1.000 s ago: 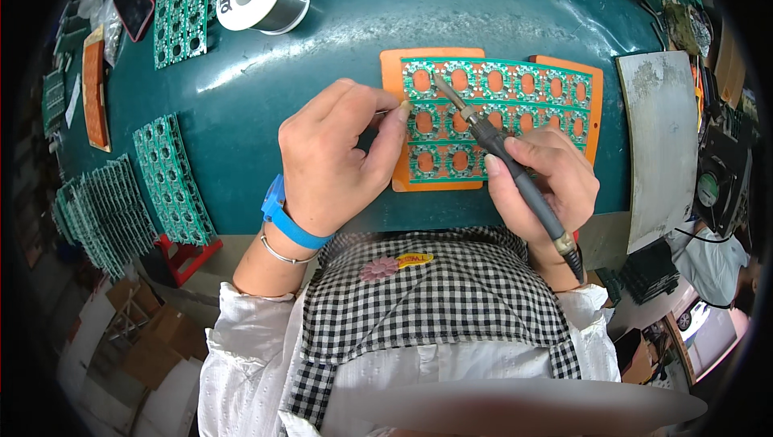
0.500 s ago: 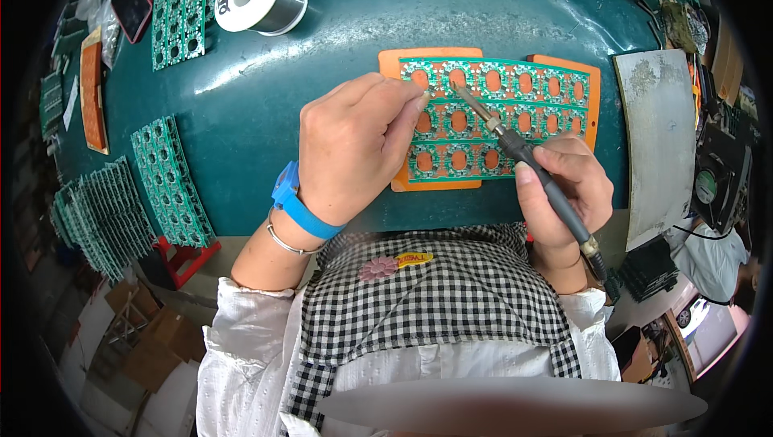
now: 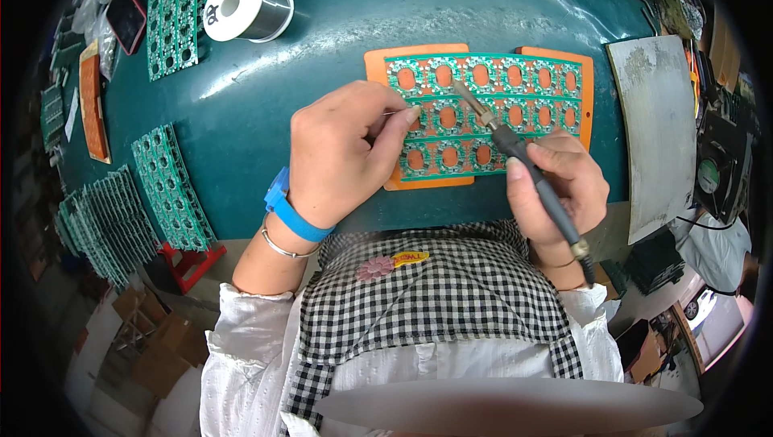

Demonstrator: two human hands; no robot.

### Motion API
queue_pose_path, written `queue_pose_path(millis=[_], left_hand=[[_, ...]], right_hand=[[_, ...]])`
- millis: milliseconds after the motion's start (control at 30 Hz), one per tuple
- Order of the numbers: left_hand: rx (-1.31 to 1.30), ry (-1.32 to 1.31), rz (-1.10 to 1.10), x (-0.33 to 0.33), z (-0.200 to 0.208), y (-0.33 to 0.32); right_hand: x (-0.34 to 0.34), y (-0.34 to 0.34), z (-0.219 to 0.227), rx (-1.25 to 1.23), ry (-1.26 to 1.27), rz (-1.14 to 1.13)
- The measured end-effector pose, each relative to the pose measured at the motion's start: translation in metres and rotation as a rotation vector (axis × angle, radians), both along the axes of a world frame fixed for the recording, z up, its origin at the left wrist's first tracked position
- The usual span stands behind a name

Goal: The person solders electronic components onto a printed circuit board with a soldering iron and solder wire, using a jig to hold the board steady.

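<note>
My right hand (image 3: 564,187) is wrapped round a dark-handled soldering iron (image 3: 527,159), held like a pen. Its metal tip slants over the top row of a green circuit board panel (image 3: 483,100), close to the second round cutout; whether it touches cannot be told. The panel has three rows of ringed cutouts and rests on an orange fixture board (image 3: 586,107). At the panel's left edge, my left hand (image 3: 342,155) is closed in a pinch on a thin solder wire (image 3: 390,114), of which only a short bright length shows. A blue band circles my left wrist.
A white spool of solder wire (image 3: 233,6) lies beyond my left hand. Circuit panels (image 3: 173,187) and a stacked row of boards (image 3: 109,223) stand at the left. A phone (image 3: 127,18) lies far left. A grey metal plate (image 3: 654,139) borders the right side.
My left hand has drawn nearer to me, off the top row to about the middle row. The iron's tip has shifted slightly right across the panel. The whole view has moved a little.
</note>
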State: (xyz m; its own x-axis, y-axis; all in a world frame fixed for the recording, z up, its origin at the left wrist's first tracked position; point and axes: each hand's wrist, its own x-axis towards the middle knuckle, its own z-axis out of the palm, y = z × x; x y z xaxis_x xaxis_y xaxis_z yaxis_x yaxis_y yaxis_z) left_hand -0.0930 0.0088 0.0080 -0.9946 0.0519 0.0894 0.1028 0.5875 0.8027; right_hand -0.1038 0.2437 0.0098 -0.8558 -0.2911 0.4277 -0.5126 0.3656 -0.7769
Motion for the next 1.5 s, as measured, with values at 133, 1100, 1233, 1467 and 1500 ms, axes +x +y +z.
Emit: queue_pose_path(millis=[133, 1100, 1233, 1467, 1500], left_hand=[[0.149, 0.074, 0.079, -0.002, -0.003, 0.003], [-0.074, 0.215, -0.023, -0.019, -0.014, 0.013], [-0.11, 0.254, -0.061, -0.015, -0.012, 0.011], [-0.079, 0.263, -0.076, -0.02, -0.008, 0.02], [-0.09, 0.256, -0.08, -0.02, -0.009, 0.022]], right_hand=[[0.001, 0.014, -0.003, -0.169, -0.054, -0.04], [-0.008, 0.006, -0.004, -0.054, -0.033, -0.016], [-0.002, 0.011, -0.002, -0.134, -0.128, -0.074], [-0.004, 0.026, -0.003, -0.152, -0.071, -0.048], [-0.004, 0.024, -0.003, -0.153, -0.069, -0.049]])
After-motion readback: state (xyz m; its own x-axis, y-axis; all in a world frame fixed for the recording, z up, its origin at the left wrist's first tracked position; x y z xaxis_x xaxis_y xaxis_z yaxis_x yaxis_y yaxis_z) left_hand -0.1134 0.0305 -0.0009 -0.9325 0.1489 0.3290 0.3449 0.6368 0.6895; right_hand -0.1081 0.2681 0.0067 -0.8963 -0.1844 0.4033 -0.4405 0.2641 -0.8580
